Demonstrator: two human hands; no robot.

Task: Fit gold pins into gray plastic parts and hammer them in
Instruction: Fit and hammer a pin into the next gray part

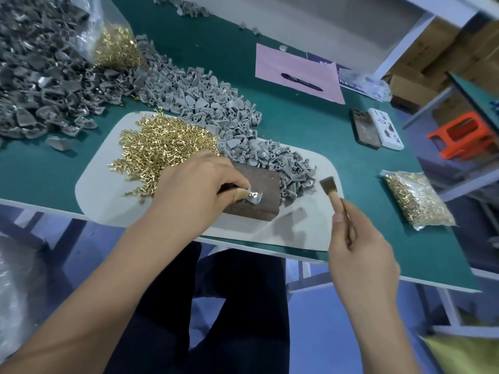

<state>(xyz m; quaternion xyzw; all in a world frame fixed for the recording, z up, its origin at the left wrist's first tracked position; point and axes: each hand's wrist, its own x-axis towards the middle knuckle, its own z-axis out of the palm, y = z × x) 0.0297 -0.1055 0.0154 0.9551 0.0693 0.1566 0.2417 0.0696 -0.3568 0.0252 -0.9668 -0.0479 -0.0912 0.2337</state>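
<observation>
Gray part point(253, 197): it sits on top of the rusty brown block point(256, 194), centre of the frame, a bright metal spot showing in its middle.
Left hand point(198, 188): fingers curled, pinching the gray part at its left edge and steadying it on the block.
Right hand point(363, 255): wrapped round the wooden handle of the hammer point(333, 191), lower right of centre.
Hammer head: dark, raised just right of the block, not touching it.
Gold pins point(159, 149): a loose heap on the white mat point(94, 182), left of the block.
Gray pile point(216, 103): spills from upper left down to the block.
Bag of pins point(417, 202): at the right edge of the green table point(324, 130).
Pink paper point(297, 71): upper centre, a pen on it.
</observation>
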